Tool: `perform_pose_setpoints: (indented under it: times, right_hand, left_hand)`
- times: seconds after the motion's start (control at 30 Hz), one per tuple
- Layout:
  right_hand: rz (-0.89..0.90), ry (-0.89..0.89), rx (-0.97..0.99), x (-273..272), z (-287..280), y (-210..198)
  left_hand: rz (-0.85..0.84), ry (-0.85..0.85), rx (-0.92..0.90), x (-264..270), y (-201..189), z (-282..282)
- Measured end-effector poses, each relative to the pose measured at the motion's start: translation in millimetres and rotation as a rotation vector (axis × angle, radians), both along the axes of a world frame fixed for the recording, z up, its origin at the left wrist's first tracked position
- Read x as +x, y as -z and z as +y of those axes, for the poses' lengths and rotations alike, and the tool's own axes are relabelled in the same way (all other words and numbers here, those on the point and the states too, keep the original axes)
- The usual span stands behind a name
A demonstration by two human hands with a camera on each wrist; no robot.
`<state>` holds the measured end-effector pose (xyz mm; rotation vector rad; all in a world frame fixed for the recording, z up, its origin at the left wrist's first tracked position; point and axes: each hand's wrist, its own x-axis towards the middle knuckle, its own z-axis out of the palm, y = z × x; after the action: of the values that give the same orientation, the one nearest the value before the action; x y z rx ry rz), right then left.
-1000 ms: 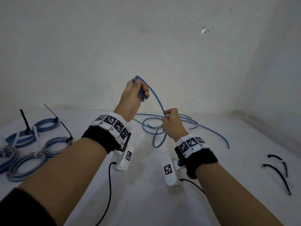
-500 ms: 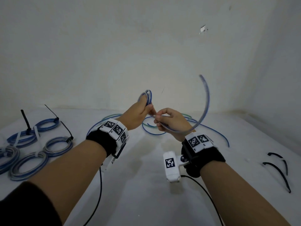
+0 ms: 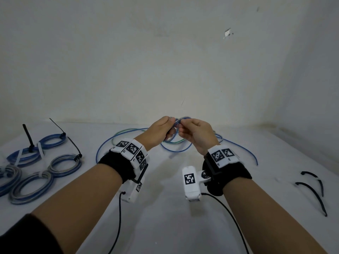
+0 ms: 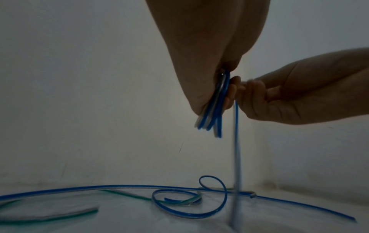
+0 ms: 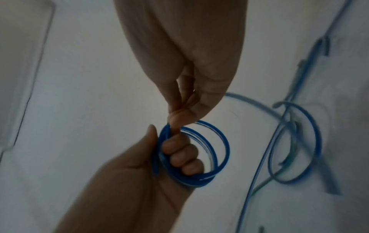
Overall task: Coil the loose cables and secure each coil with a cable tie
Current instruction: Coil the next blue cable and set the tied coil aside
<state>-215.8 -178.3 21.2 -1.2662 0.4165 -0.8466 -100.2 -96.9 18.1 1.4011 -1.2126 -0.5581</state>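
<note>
Free cable end no longer arcs up (hands lower). Left hand (image 3: 159,132) grips coil (image 5: 191,154); right hand (image 3: 197,135) pinches its strand.

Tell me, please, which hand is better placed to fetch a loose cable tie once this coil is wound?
The right hand: the loose black cable ties lie on its side of the table, and the left hand grips the blue coil, fingers through it.

Both hands came down and closed together above the table. The right hand (image 3: 196,133) laid the swinging free end onto the blue coil (image 5: 191,154) gripped by the left hand (image 3: 159,132).
</note>
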Motion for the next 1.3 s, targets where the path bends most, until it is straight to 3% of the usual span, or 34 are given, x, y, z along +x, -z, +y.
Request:
perform_pose_setpoints:
  times: [0.33,0.47,0.53,0.77,1.03,1.2,1.3]
  right_hand:
    - [0.253,0.554,-0.729,-2.7,-19.8,20.7]
    - [0.438,0.592,-0.931,0.7,-30.1,24.1]
    - [0.424,0.522,-0.969,4.4,-33.5,23.1]
    - [0.337,0.355,-0.727,12.5,-24.0,14.7]
    - [0.157,-0.033,-0.373,4.7,-11.4,21.3]
    - [0.044,-0.172,-0.225,-4.2,-7.2,29.6]
    - [0.021,-0.216,-0.237,-6.8,-3.4,30.5]
  left_hand:
    - [0.372,0.132,0.016,5.0,-11.2,9.7]
    - [0.421,0.182,0.010,5.4,-13.8,15.3]
    - [0.455,0.217,0.008,5.1,-15.7,17.9]
    - [0.549,0.352,0.122,3.4,-20.5,22.6]
    - [0.913,0.294,-0.189,12.3,-17.7,14.0]
    - [0.959,0.193,-0.341,21.4,-21.2,9.4]
    - [0.967,0.119,-0.385,25.0,-23.2,7.8]
